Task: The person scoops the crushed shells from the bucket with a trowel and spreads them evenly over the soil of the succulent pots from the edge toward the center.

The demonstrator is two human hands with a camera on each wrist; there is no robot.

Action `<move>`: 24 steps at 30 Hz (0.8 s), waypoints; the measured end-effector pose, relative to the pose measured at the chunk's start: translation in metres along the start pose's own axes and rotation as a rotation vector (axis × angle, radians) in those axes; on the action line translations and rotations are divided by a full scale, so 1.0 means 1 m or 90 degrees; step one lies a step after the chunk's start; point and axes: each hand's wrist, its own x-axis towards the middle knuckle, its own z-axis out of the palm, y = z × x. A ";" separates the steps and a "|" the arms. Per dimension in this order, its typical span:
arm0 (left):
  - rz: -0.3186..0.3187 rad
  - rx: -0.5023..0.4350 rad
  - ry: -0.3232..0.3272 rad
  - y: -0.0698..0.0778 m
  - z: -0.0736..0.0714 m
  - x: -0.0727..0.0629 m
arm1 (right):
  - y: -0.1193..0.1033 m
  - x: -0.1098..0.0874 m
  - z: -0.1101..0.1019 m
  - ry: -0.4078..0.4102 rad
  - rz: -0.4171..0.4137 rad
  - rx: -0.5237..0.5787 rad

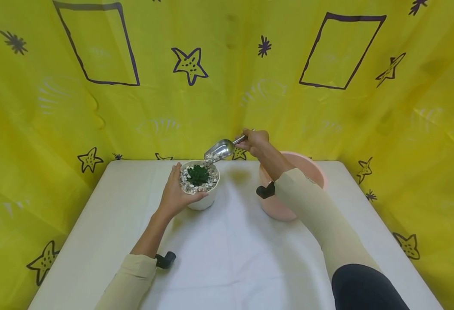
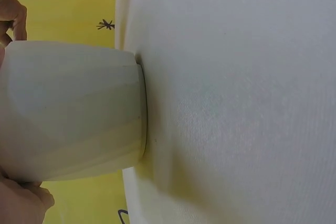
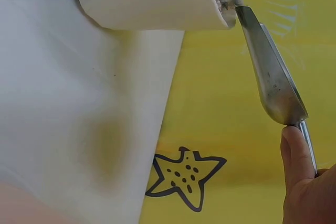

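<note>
A white pot [image 1: 201, 204] stands on the table, with a green succulent [image 1: 198, 175] ringed by pale pebbles [image 1: 188, 187]. My left hand [image 1: 177, 194] grips the pot's side, thumb toward the front; the left wrist view shows the pot's wall [image 2: 73, 111] between thumb and fingers. My right hand [image 1: 256, 141] holds a metal scoop [image 1: 222, 149] by its handle, fingers curled round it. The scoop tilts down, its lip at the pot's back right rim, with pebbles at its mouth. In the right wrist view the scoop's underside [image 3: 273, 85] shows, and the lip meets the pebbles.
A pink bucket [image 1: 281, 209] stands right of the pot, partly behind my right forearm. A white cloth [image 1: 227, 258] covers the table. Just behind its far edge hangs a yellow curtain [image 1: 227, 99] with star and frame drawings, which also runs along both sides.
</note>
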 end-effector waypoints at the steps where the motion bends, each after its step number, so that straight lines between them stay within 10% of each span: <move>1: 0.003 0.001 -0.001 0.000 0.000 0.000 | 0.000 0.000 0.000 0.000 0.001 0.002; 24: 0.040 -0.021 -0.027 -0.010 -0.005 0.007 | 0.001 -0.003 0.011 -0.003 -0.016 -0.005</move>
